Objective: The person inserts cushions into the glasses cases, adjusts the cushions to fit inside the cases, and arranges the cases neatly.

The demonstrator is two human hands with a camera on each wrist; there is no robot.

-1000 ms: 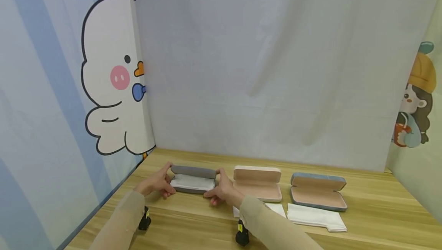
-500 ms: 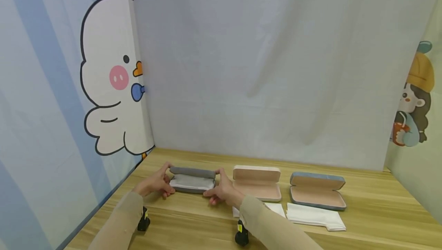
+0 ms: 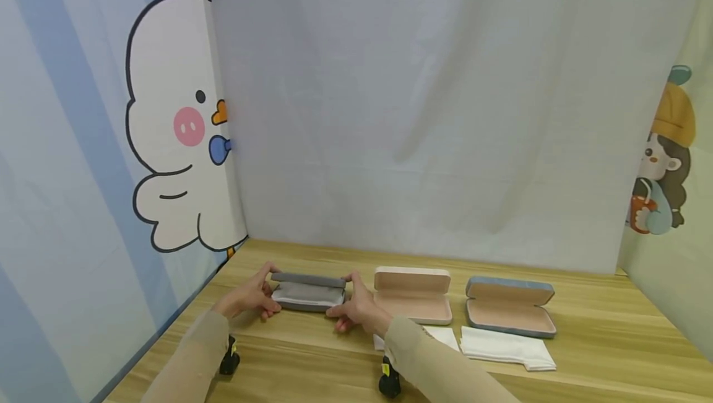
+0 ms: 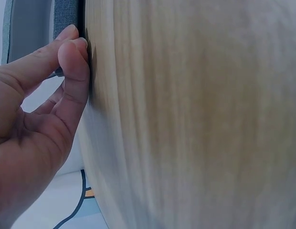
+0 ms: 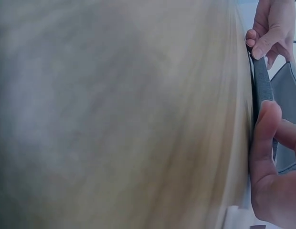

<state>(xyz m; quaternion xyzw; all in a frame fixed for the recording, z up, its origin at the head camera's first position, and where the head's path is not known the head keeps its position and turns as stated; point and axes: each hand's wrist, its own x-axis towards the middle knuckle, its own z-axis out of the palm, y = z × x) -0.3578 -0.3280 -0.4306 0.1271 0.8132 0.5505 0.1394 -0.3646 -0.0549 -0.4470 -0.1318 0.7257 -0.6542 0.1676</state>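
A grey glasses case [image 3: 308,280] rests at the left of the table with its lid partly lowered. Inside it lies a folded pale cloth [image 3: 309,294]. My left hand [image 3: 250,296] grips the case's left end, thumb low at the front and fingers up at the lid. At the opposite end, my right hand [image 3: 359,307] holds it the same way. The left wrist view has the left thumb and a finger close together at the corner of the case [image 4: 67,16]. In the right wrist view, both hands sit along the case's front edge [image 5: 263,88].
To the right stand a white glasses case [image 3: 412,319] and a blue glasses case [image 3: 509,327], both with raised lids and pinkish linings. Before them lie two folded white cloths, one [image 3: 504,347] in front of the blue case, the other [image 3: 442,336] partly behind my right forearm.
The grey case's lid has tipped down and forward, so less of the cloth shows. Both hands keep their hold at the two ends. The other cases and cloths stay put.
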